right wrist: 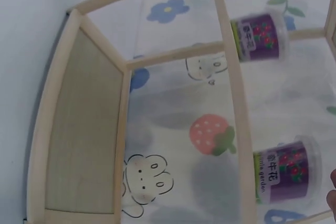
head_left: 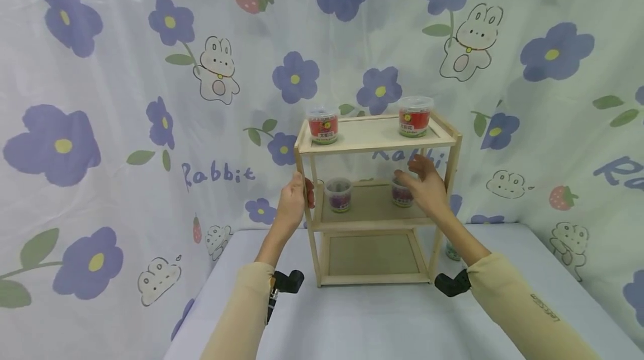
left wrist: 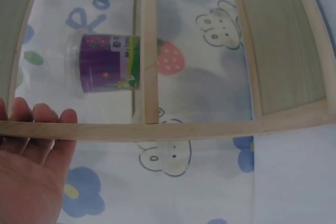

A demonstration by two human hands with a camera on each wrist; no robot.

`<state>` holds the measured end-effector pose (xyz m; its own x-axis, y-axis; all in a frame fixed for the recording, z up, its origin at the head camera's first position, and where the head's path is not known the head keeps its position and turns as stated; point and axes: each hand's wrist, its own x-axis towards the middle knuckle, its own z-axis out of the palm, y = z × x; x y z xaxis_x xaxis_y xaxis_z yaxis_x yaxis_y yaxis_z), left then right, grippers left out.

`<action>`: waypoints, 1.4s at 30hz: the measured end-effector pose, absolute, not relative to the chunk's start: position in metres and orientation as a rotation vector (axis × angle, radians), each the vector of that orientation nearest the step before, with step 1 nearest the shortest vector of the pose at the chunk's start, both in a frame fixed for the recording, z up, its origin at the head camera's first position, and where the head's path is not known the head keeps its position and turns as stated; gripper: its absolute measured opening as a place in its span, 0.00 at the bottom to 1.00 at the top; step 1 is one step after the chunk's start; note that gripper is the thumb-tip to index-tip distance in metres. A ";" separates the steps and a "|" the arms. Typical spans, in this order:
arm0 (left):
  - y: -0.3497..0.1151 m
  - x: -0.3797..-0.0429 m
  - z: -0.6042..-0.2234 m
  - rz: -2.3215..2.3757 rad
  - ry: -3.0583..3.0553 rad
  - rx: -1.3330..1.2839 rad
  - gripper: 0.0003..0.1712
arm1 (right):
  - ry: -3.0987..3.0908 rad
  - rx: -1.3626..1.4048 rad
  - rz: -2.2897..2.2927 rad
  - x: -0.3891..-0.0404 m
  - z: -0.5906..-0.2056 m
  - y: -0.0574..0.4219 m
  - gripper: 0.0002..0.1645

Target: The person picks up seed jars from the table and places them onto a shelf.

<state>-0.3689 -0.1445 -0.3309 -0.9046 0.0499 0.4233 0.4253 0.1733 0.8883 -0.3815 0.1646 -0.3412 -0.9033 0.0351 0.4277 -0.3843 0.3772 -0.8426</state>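
Observation:
My left hand (head_left: 293, 199) grips the left front post (left wrist: 115, 130) of a small wooden shelf rack (head_left: 372, 225), fingers curled round it. Inside the rack, my right hand (head_left: 426, 184) is at the right purple-labelled plastic cup (head_left: 402, 197) on the middle shelf, hiding part of it. Its fingers are spread and slightly bent, and in the right wrist view the fingertips (right wrist: 333, 198) show beside the cup's clear rim. A second purple-labelled cup (head_left: 339, 195) stands upright on that shelf's left side.
Two red-labelled cups (head_left: 323, 126) stand on the top shelf, one at each end. The bottom shelf (head_left: 372, 254) has a framed panel. Another cup (head_left: 451, 251) sits on the white table (head_left: 372, 321) behind the right post. A patterned curtain (head_left: 126, 209) hangs close behind.

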 end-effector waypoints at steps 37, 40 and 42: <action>-0.140 -0.350 -0.313 -1.810 -2.179 -0.485 0.28 | -2.027 0.564 1.614 -0.294 -0.388 0.247 0.30; -0.141 -0.358 -0.320 -1.832 -2.157 -0.483 0.29 | -2.050 0.518 1.595 -0.295 -0.398 0.259 0.30; -0.142 -0.363 -0.325 -1.838 -2.143 -0.476 0.29 | -2.067 0.466 1.583 -0.297 -0.406 0.268 0.30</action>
